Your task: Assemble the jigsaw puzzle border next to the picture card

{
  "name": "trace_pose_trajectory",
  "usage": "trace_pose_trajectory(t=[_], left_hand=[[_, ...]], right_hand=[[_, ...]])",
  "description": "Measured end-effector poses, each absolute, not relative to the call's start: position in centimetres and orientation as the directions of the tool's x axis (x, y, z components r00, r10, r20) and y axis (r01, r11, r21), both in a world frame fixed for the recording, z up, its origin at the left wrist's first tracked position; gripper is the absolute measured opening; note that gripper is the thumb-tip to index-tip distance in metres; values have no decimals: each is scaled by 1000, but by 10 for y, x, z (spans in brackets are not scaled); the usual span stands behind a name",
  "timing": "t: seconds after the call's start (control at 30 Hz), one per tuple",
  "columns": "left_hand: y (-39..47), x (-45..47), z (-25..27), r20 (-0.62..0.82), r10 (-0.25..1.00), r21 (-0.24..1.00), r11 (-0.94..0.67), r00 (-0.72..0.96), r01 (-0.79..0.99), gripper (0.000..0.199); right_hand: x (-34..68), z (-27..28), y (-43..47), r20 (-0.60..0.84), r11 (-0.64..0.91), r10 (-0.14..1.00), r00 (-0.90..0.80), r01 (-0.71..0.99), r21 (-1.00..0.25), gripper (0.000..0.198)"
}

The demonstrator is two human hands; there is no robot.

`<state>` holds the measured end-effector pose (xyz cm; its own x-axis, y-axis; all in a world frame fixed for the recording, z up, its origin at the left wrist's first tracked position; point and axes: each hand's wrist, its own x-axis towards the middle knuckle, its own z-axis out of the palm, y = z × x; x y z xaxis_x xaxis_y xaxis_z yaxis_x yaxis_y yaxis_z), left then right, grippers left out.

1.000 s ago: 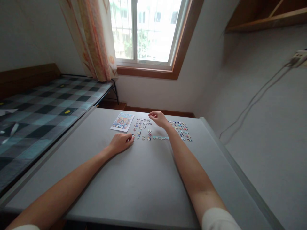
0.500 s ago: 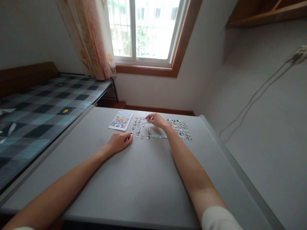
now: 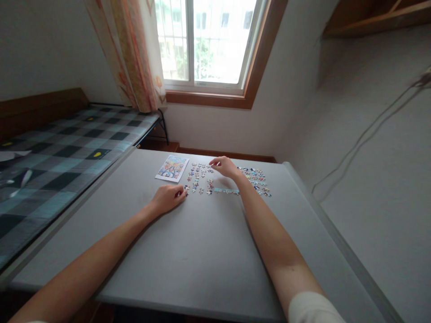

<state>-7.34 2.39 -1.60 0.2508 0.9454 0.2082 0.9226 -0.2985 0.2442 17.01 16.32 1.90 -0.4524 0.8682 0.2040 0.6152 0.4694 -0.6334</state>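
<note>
My left hand (image 3: pixel 166 198) rests on the grey table with its fingers curled, the fingertips at a few jigsaw pieces (image 3: pixel 186 188). Whether a piece is between those fingers I cannot make out. Over the far side of the pieces is my right hand (image 3: pixel 225 167), thumb and fingers drawn together. Anything pinched there is too small to see. A piece (image 3: pixel 210 170) lies just below its fingertips. Loose pieces (image 3: pixel 196 177) form rough columns between my hands. A joined strip of light-blue pieces (image 3: pixel 225 191) runs under my right forearm.
A printed picture card (image 3: pixel 172 168) lies left of the pieces. More scattered jigsaw pieces (image 3: pixel 257 178) are right of my right wrist. The table (image 3: pixel 188 260) stands beside a bed with a checked cover (image 3: pixel 77 154). A cable (image 3: pixel 363 134) hangs along the right wall.
My right hand has shifted slightly right and away, uncovering a piece under its fingertips. My left hand stays nearly in place. The whole view has moved a little.
</note>
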Motion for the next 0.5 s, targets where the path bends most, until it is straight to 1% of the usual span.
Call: trace_pose_trajectory(t=[0.23, 0.5], left_hand=[[16, -73, -11, 201, 963, 308, -236, 179, 922, 38], [15, -72, -11, 222, 962, 346, -232, 161, 909, 38]], right_hand=[[168, 15, 158, 180, 463, 865, -468, 607, -646, 16], [168, 11, 154, 166, 477, 853, -495, 610, -633, 16]])
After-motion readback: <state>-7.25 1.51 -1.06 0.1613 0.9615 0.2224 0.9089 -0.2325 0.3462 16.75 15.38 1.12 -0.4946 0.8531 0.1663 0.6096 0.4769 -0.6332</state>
